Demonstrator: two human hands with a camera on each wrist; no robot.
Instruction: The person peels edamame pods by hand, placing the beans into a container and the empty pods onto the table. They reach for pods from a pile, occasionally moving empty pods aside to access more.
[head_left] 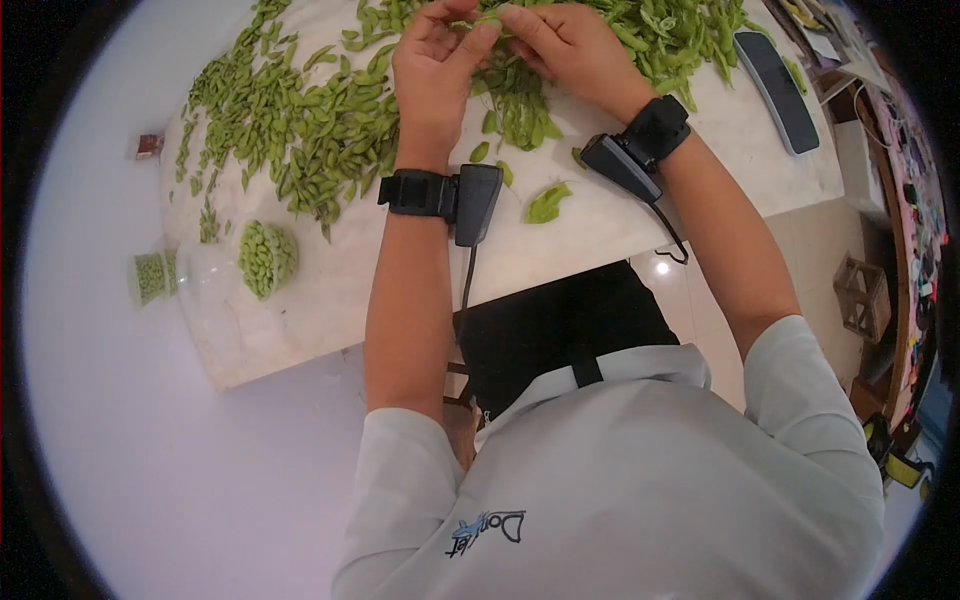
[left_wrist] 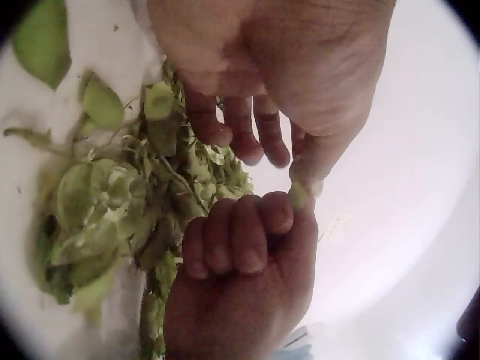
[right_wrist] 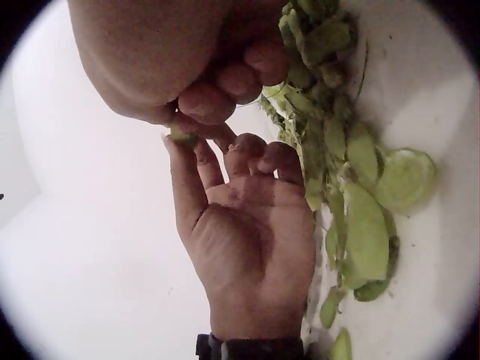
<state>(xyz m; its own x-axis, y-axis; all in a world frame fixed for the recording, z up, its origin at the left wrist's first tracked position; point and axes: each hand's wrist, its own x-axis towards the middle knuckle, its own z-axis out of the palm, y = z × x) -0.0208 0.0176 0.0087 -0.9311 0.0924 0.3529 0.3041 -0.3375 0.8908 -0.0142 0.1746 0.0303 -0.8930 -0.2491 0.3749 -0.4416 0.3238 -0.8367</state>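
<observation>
Both hands meet at the far middle of the white table [head_left: 330,300] and pinch one small green pod [head_left: 490,17] between them. My left hand [head_left: 468,32] holds it with thumb and fingertips. My right hand [head_left: 520,20] grips its other end. In the left wrist view the pod [left_wrist: 300,196] sits between my left hand [left_wrist: 300,171] above and the curled right hand [left_wrist: 251,225] below. The right wrist view shows the pod [right_wrist: 182,136] held by my right hand [right_wrist: 201,112], with the left hand [right_wrist: 225,161] below it, palm showing.
Whole pods [head_left: 300,120] lie spread across the left and far side of the table. A heap of split shells [head_left: 520,110] lies under the hands. Shelled beans fill a clear bowl [head_left: 268,258] at the left. A dark flat device [head_left: 778,90] lies at the right.
</observation>
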